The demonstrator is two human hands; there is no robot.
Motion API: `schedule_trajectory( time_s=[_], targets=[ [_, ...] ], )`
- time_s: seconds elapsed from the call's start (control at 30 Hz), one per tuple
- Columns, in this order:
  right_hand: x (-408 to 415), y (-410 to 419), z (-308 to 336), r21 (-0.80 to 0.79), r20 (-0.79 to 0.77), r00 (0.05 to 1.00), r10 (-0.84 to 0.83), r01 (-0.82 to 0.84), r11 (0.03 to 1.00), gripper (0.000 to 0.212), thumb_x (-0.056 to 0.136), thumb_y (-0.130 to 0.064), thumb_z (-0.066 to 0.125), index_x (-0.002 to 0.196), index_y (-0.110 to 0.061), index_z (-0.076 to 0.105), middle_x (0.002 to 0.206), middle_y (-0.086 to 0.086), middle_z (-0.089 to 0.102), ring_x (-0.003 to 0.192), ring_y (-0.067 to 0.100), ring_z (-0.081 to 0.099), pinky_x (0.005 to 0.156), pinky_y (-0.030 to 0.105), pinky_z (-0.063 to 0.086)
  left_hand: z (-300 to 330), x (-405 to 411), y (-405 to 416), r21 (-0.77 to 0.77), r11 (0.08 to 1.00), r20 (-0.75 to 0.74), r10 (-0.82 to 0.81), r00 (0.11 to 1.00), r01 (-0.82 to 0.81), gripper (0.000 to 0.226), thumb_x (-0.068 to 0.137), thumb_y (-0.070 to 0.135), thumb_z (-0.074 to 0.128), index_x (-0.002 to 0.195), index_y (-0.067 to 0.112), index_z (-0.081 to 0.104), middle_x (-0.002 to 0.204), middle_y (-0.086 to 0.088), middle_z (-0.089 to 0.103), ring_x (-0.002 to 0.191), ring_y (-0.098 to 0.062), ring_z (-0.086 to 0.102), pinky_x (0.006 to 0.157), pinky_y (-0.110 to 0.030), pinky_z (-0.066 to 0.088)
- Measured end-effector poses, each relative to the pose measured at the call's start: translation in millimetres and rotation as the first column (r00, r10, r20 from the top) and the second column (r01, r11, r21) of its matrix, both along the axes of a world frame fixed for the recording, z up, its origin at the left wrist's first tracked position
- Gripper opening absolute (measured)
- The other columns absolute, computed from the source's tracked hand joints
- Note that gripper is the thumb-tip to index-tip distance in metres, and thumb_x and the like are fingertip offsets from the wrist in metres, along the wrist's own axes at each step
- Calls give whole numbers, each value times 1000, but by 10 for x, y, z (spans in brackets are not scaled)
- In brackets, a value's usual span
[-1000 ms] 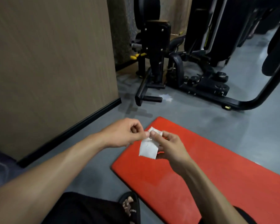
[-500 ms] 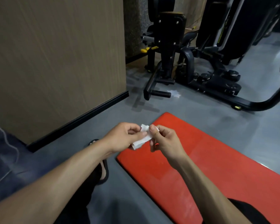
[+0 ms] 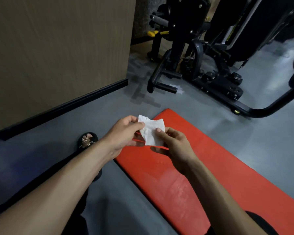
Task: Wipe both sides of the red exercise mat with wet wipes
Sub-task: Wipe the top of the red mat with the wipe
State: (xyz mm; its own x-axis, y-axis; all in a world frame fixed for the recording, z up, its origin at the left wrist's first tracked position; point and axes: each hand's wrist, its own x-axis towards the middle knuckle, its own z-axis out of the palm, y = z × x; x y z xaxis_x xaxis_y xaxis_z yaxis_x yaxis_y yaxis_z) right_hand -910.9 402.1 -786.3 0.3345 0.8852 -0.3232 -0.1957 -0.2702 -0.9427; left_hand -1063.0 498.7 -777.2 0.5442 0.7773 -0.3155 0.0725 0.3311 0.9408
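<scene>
The red exercise mat [image 3: 210, 167] lies flat on the grey floor, running from the centre to the lower right. Above its near-left corner I hold a white wet wipe [image 3: 152, 131], partly unfolded and creased. My left hand [image 3: 124, 133] pinches the wipe's upper left edge between thumb and fingers. My right hand [image 3: 173, 143] pinches its lower right edge with the thumb on top. The wipe hangs in the air and does not touch the mat.
A wood-panelled wall with a black skirting [image 3: 58, 106] stands on the left. Black gym machines [image 3: 202, 65] with a curved floor bar [image 3: 261, 111] fill the back. My foot in a black sandal [image 3: 87, 139] rests left of the mat.
The wipe has opened from a small folded wad into a wider sheet as my hands pulled apart. The camera has tilted, and both hands sit a little lower and further left over the mat's corner.
</scene>
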Motion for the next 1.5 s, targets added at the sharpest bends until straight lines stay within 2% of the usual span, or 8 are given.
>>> schedule_trajectory(
  time_s=[0.27, 0.47, 0.57, 0.83, 1.0, 1.17, 1.37, 1.5],
  targets=[
    [-287, 145, 238, 31, 140, 973, -185, 183, 983, 21, 99, -17, 63, 84, -3, 63, 68, 16, 60, 66, 25, 53, 71, 37, 53, -1, -140, 121, 30, 999, -4, 19, 1000, -19, 46, 92, -1, 72, 129, 21, 56, 103, -7, 79, 97, -25, 77, 93, -45, 59],
    [-197, 124, 440, -58, 131, 971, -202, 210, 976, 23, 99, -29, 65, 96, -6, 71, 85, 6, 72, 78, 20, 66, 78, 36, 56, 81, -165, 130, 92, 996, 149, 3, 989, -17, 57, 94, 4, 73, 135, 38, 52, 84, 0, 75, 82, -16, 71, 92, -37, 56],
    [-90, 125, 594, -67, 244, 948, -206, 228, 971, 33, 97, -38, 68, 100, -7, 77, 94, 3, 77, 87, 16, 69, 84, 36, 54, 163, -162, 115, 179, 983, 183, -64, 981, 31, 55, 99, 11, 68, 130, 52, 50, 82, 6, 74, 88, -11, 69, 97, -35, 54],
    [97, 263, 791, 35, 464, 864, -197, 205, 978, 40, 91, -51, 71, 78, -13, 78, 88, 22, 75, 74, 26, 63, 72, 47, 52, 211, 15, 4, 341, 929, 19, -159, 987, 143, 20, 106, 20, 57, 120, 30, 68, 116, 11, 73, 109, -2, 69, 88, -23, 59],
    [179, 165, 589, 3, 325, 943, -68, 71, 998, 32, 93, -38, 72, 98, -7, 68, 96, 13, 74, 90, 23, 69, 91, 47, 53, 145, 188, -30, 341, 935, -86, -71, 994, 97, 21, 106, 21, 55, 100, 19, 76, 96, 1, 77, 86, -8, 65, 78, -30, 51],
    [240, 82, 361, 87, 131, 978, -161, 150, 985, 22, 88, 5, 69, 107, -5, 63, 94, 14, 69, 79, 29, 67, 77, 43, 57, 110, 340, -38, 288, 951, -207, -52, 977, 112, 39, 91, 23, 52, 52, 24, 48, 56, 10, 45, 61, -13, 43, 68, -34, 36],
    [348, -33, 228, 40, -33, 968, -250, 252, 967, 49, 87, -16, 78, 132, -12, 60, 112, 16, 71, 99, 33, 72, 84, 47, 59, 95, 393, -147, 236, 948, -122, -190, 974, 214, 11, 102, 17, 62, 98, 12, 71, 74, 2, 76, 68, -8, 64, 68, -20, 49],
    [318, -222, 118, -77, -58, 997, -48, 44, 996, 42, 91, -38, 73, 123, -11, 68, 107, 11, 75, 92, 26, 69, 82, 42, 52, 50, 491, -214, 228, 947, -93, -209, 973, 225, 7, 102, 11, 60, 105, 7, 65, 87, -18, 78, 74, -23, 71, 70, -25, 55]
  ],
)
